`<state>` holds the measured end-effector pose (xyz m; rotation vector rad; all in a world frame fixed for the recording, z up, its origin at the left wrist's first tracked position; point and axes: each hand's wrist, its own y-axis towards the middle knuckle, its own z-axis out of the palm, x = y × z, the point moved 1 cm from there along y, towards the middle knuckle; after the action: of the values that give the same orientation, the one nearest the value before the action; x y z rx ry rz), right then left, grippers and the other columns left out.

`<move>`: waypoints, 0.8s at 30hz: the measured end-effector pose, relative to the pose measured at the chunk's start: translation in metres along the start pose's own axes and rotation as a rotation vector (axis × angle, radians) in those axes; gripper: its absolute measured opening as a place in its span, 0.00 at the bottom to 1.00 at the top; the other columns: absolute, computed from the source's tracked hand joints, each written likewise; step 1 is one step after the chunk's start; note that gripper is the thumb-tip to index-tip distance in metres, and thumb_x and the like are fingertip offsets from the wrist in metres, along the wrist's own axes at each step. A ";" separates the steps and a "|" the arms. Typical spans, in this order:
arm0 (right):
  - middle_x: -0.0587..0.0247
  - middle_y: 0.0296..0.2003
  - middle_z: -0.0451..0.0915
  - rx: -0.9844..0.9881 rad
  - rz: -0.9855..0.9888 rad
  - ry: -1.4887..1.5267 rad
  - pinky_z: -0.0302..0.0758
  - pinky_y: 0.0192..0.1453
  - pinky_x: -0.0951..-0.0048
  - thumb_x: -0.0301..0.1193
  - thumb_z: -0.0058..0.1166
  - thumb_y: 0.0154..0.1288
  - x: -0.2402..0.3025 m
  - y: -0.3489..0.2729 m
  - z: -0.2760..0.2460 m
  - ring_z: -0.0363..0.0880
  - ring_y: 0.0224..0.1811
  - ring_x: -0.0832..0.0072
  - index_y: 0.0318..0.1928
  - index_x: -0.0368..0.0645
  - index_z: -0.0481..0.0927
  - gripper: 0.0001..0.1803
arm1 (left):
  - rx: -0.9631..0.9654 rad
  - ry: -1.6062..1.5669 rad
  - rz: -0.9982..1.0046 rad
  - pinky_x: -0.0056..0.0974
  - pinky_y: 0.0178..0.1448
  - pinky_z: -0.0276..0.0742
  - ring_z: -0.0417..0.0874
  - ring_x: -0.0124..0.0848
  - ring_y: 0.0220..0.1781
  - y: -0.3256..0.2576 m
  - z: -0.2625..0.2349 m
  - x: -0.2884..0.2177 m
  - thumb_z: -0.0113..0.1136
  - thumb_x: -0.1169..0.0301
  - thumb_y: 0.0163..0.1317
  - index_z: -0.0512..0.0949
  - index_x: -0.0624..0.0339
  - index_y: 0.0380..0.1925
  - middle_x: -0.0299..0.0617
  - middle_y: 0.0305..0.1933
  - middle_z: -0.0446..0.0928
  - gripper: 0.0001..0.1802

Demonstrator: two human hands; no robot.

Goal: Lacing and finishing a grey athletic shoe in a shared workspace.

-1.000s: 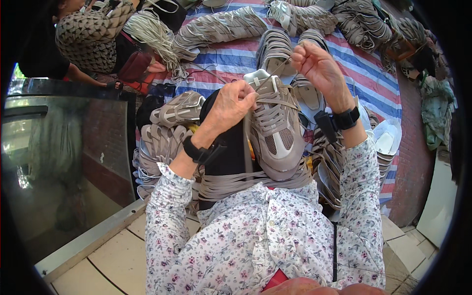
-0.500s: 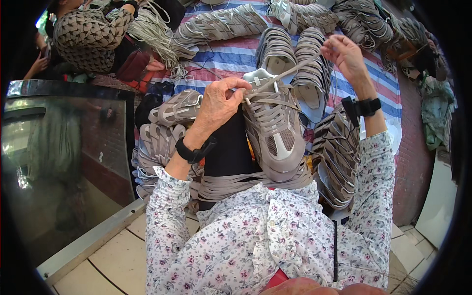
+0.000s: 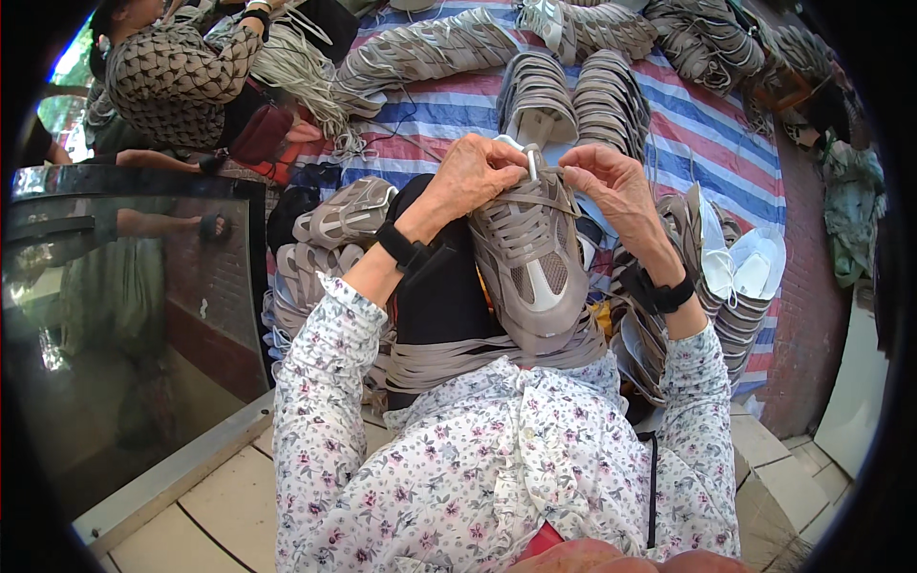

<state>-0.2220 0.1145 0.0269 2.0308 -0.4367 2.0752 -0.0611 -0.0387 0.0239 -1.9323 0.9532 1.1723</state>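
A grey-beige sneaker [image 3: 530, 258] with mesh panels rests on my lap, its toe toward me. Grey laces [image 3: 525, 222] criss-cross its front. My left hand [image 3: 475, 179] pinches at the upper left of the lacing, beside the tongue; its fingertips partly hide the lace there. At the upper right eyelets, my right hand [image 3: 611, 186] is closed in a pinch on the lace, of which only a little shows. A bundle of loose flat laces [image 3: 444, 368] lies across my thighs.
Nested rows of similar shoe uppers [image 3: 611, 100] stand on a striped sheet [image 3: 683, 134]. More sneakers [image 3: 346, 212] are piled to my left, near a glass-sided case [image 3: 143, 296]. White-lined shoes [image 3: 750, 267] lie on the right. Another person [image 3: 177, 81] sits at the far left beside pale laces.
My right hand has come down and left from its raised position, where it drew a lace out, to the shoe's upper right. My left hand has shifted slightly right, onto the shoe's top.
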 end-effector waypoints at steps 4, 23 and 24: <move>0.72 0.30 0.81 -0.004 0.069 0.048 0.72 0.38 0.86 0.25 0.60 0.64 -0.021 0.004 0.009 0.75 0.32 0.88 0.39 0.37 0.83 0.05 | 0.072 -0.039 -0.011 0.29 0.34 0.74 0.77 0.21 0.26 0.007 0.000 0.000 0.62 0.72 0.54 0.85 0.64 0.35 0.38 0.25 0.82 0.10; 0.64 0.37 0.71 0.023 -0.587 -0.995 0.64 0.48 0.65 0.24 0.58 0.55 0.006 -0.010 0.053 0.70 0.44 0.66 0.37 0.44 0.76 0.08 | 0.079 0.152 0.135 0.34 0.29 0.72 0.76 0.26 0.21 0.018 0.000 0.006 0.62 0.71 0.51 0.81 0.68 0.26 0.43 0.18 0.77 0.09; 0.64 0.37 0.71 0.028 -0.649 -1.082 0.64 0.47 0.65 0.24 0.56 0.56 0.006 -0.008 0.054 0.70 0.44 0.66 0.37 0.43 0.76 0.07 | 0.078 0.203 0.164 0.33 0.27 0.70 0.73 0.23 0.21 0.018 -0.002 0.005 0.61 0.70 0.54 0.80 0.68 0.26 0.39 0.18 0.75 0.10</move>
<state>-0.1688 0.1025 0.0335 2.6587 0.1290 0.5297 -0.0742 -0.0509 0.0173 -1.9670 1.2666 1.0246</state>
